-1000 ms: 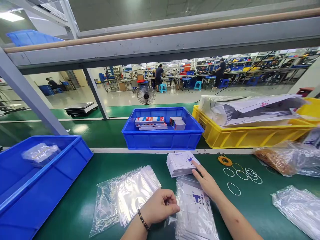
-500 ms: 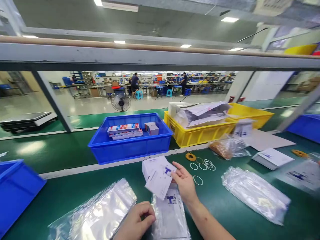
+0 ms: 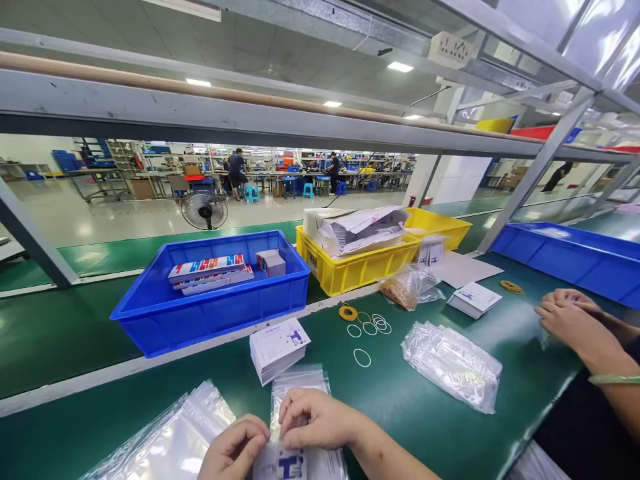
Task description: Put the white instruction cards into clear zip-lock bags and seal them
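Observation:
Both hands are close together at the near edge of the bench, over clear zip bags. My left hand (image 3: 236,448), its thumb and fingers closed, pinches the edge of a clear zip bag (image 3: 267,461). Behind that plastic a white printed card (image 3: 293,465) with a purple logo shows. My right hand (image 3: 316,421) has curled fingers at the bag's upper edge; its fingertips partly hide what they grip. Another clear zip bag (image 3: 300,377) lies flat beneath. Just beyond stands a stack of white printed cards (image 3: 278,347). At left lies a pile of clear zip bags (image 3: 173,437).
A blue bin (image 3: 220,323) with printed boxes and a yellow bin (image 3: 360,267) line the back. Rubber bands (image 3: 363,358), a bag pile (image 3: 453,367) and another card stack (image 3: 474,300) lie rightward. A co-worker's hands (image 3: 575,327) work at far right.
My right hand has moved from the card stack down to the bag beside my left hand. The loose card it held is no longer seen over the stack. The view has turned right.

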A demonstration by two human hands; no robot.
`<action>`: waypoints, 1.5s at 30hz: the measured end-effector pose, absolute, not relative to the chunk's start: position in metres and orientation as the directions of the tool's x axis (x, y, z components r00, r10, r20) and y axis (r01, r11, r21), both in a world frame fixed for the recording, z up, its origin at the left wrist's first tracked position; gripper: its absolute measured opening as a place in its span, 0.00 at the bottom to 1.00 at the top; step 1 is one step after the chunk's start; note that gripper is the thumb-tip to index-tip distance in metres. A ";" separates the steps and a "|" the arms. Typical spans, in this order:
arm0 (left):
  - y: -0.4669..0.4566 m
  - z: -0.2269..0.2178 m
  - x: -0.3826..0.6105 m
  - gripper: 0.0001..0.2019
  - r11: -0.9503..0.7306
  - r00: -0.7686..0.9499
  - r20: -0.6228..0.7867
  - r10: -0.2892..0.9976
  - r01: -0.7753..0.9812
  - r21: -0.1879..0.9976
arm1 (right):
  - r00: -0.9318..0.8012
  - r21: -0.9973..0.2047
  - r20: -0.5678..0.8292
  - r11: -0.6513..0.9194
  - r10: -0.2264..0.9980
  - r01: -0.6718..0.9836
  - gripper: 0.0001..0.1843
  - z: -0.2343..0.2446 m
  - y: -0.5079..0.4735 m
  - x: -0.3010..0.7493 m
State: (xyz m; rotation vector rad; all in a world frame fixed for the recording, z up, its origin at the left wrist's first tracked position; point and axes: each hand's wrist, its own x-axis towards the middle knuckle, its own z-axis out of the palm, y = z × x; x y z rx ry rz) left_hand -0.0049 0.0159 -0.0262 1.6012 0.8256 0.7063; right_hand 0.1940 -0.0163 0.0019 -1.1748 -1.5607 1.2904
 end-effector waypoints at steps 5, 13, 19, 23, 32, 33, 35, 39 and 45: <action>0.011 -0.021 0.003 0.15 -0.010 0.455 -0.022 0.890 0.068 0.998 | -0.337 -0.965 -0.013 0.076 0.942 0.250 0.04 0.001 -0.017 0.191; 0.008 -0.020 0.013 0.13 0.225 0.309 -0.208 0.928 -0.020 0.974 | -0.242 -0.958 -0.039 0.032 0.970 0.284 0.20 0.000 -0.016 0.195; 0.005 -0.013 0.015 0.09 0.190 0.262 -0.178 0.949 -0.023 0.981 | -0.233 -0.953 -0.123 -0.049 0.965 0.300 0.10 0.004 -0.014 0.189; 0.003 -0.009 0.017 0.08 0.198 0.245 -0.187 0.951 -0.018 0.980 | -0.222 -0.947 -0.131 -0.056 0.966 0.317 0.11 0.007 -0.013 0.185; -0.002 -0.013 0.021 0.09 0.228 0.285 -0.217 0.934 -0.007 0.974 | -0.221 -0.905 -0.049 0.051 0.974 0.423 0.12 0.009 -0.018 0.170; -0.002 -0.014 0.021 0.08 0.211 0.284 -0.207 0.936 0.015 0.977 | -0.220 -0.898 -0.043 0.059 0.974 0.435 0.12 0.008 -0.019 0.168; -0.003 -0.015 0.021 0.08 0.185 0.294 -0.189 0.937 0.042 0.982 | -0.218 -0.888 -0.025 0.079 0.976 0.454 0.13 0.008 -0.021 0.165; -0.001 -0.015 0.017 0.11 0.168 0.360 -0.161 0.919 0.012 0.986 | -0.247 -0.882 0.016 0.130 0.969 0.453 0.14 0.010 -0.021 0.173; 0.004 -0.016 0.010 0.18 0.116 0.311 -0.085 0.947 -0.084 0.990 | -0.175 -0.805 0.107 0.189 0.979 0.563 0.14 0.010 -0.008 0.213</action>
